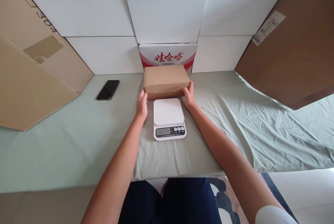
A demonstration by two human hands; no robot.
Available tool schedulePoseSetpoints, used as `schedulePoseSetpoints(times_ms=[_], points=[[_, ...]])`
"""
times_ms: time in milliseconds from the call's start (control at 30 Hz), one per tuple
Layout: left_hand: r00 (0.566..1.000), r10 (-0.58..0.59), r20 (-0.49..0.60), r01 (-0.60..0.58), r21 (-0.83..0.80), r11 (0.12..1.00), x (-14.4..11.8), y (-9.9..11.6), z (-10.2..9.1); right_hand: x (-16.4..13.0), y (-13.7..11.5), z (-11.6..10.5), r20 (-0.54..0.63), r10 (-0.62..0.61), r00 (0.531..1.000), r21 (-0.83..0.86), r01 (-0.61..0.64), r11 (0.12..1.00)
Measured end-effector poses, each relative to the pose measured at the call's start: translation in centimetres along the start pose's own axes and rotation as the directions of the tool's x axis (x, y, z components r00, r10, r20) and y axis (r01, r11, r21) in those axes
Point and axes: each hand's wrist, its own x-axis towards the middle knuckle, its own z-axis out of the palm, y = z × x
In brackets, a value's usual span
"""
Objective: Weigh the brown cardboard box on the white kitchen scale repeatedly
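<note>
A closed brown cardboard box is held between my two hands, just behind a white kitchen scale. My left hand grips its near left corner, and my right hand has the near right corner, thumb on the front face. Whether the box rests on the cloth or is slightly lifted, I cannot tell. The kitchen scale lies between my forearms with nothing on its platform; its display looks blank, and three round buttons sit beside it.
A black smartphone lies on the green cloth to the left. Behind the box stands a white and red carton with Chinese lettering. Large cardboard panels flank both sides, left and right. White boards form the back.
</note>
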Motion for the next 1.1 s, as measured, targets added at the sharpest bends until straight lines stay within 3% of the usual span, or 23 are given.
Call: schedulePoseSetpoints(times_ms=[200,367,467,567,667,800,967,1100], points=[[0.996,-0.073,-0.054,0.069,-0.067,0.995,0.7,-0.1,-0.4,0.2,0.2,-0.4,0.011,0.065,0.998,0.015,-0.065,0.998],[0.967,-0.052,-0.25,0.027,-0.103,0.994,2.4,0.3,-5.1,2.6,1.3,-3.7,-0.234,0.118,0.965,0.124,-0.091,0.988],[0.968,-0.048,-0.245,0.041,-0.031,0.999,3.2,-0.1,-7.5,3.6,2.0,-6.1,-0.333,0.166,0.928,0.136,-0.127,0.983],[0.972,-0.051,-0.231,0.054,0.004,0.999,3.5,-0.8,-7.8,3.8,2.4,-6.9,-0.365,0.201,0.909,0.171,-0.147,0.974],[0.974,-0.066,-0.217,0.067,0.0,0.998,3.3,-1.1,-6.5,3.2,2.5,-6.0,-0.322,0.217,0.922,0.194,-0.16,0.968],[0.985,-0.109,-0.133,0.108,-0.02,0.994,2.6,-0.9,-4.4,1.8,2.1,-3.8,-0.144,0.23,0.962,0.204,-0.199,0.959],[0.991,-0.128,-0.039,0.127,-0.049,0.991,1.4,-0.6,-2.3,-0.3,0.5,-1.3,0.12,0.095,0.988,0.109,-0.108,0.988],[0.997,-0.081,0.018,0.082,-0.036,0.996,0.9,-0.7,-1.6,-1.2,-0.9,-0.5,0.14,0.057,0.989,0.015,-0.06,0.998]])
